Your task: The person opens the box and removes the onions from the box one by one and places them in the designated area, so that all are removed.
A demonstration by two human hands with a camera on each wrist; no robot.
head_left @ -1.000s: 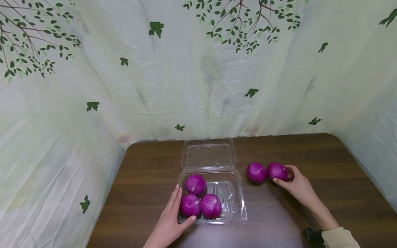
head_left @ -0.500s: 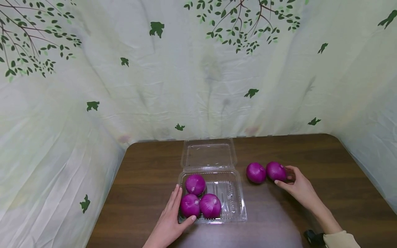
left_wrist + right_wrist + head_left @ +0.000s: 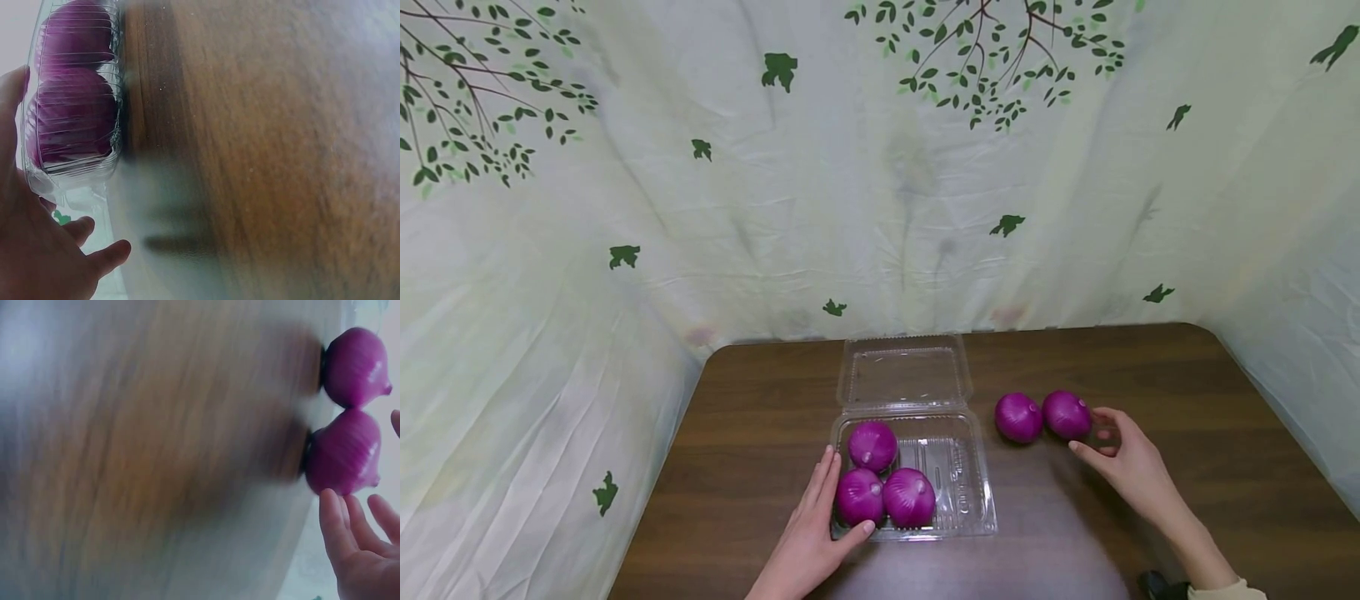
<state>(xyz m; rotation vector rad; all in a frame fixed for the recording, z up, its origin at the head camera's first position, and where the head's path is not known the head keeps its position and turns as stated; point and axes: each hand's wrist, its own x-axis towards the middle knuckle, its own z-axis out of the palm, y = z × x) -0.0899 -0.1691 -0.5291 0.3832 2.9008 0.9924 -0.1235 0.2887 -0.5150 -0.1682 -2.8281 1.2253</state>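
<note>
A clear plastic clamshell container lies with its lid folded back on the table. Three red onions sit in its left part: a far one, a front-left one and a front-middle one. My left hand rests along the container's left wall, fingers straight, thumb at the front rim. Right of the container, two more red onions, a left one and a right one, stand side by side. Just right of them is my right hand, its fingers loosely bent and holding nothing.
The brown wooden table has rounded far corners. A pale curtain with printed leaves hangs right behind its far edge and along both sides. A dark wristband shows on the right wrist.
My right hand has let go of the right onion and drawn back a little toward the right and front. The two onions shifted very slightly left. My left hand stays put.
</note>
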